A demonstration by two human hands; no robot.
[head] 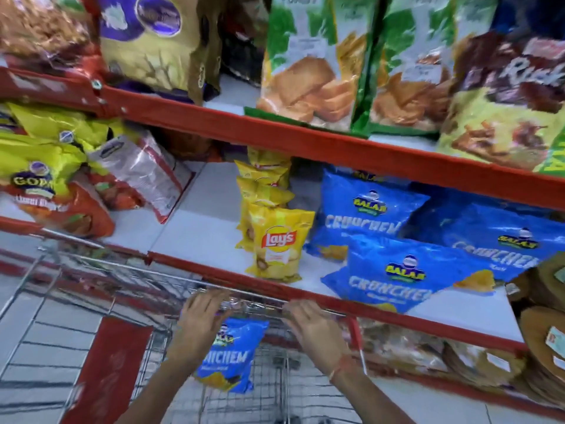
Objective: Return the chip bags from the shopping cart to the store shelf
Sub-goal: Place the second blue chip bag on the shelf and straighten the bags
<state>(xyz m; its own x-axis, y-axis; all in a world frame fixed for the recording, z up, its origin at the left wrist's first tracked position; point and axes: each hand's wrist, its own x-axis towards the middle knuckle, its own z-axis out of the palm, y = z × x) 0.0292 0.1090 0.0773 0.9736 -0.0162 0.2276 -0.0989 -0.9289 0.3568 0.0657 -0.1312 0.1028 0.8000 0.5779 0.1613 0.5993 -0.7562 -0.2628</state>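
A blue Crunchem chip bag stands tilted inside the wire shopping cart. My left hand lies back-up over the bag's top left corner with its fingers stretched toward the cart's far rim; its palm side is hidden, so a grip cannot be made out. To the right of the bag, my right hand is open at the cart's rim, holding nothing. On the middle shelf, several matching blue Crunchem bags lie to the right, beside a row of yellow Lay's bags.
Red shelf edges run across the view. Toast and rusk packs fill the upper shelf. Yellow and orange snack bags crowd the left of the middle shelf. A red panel sits in the cart. Brown packs lie at the lower right.
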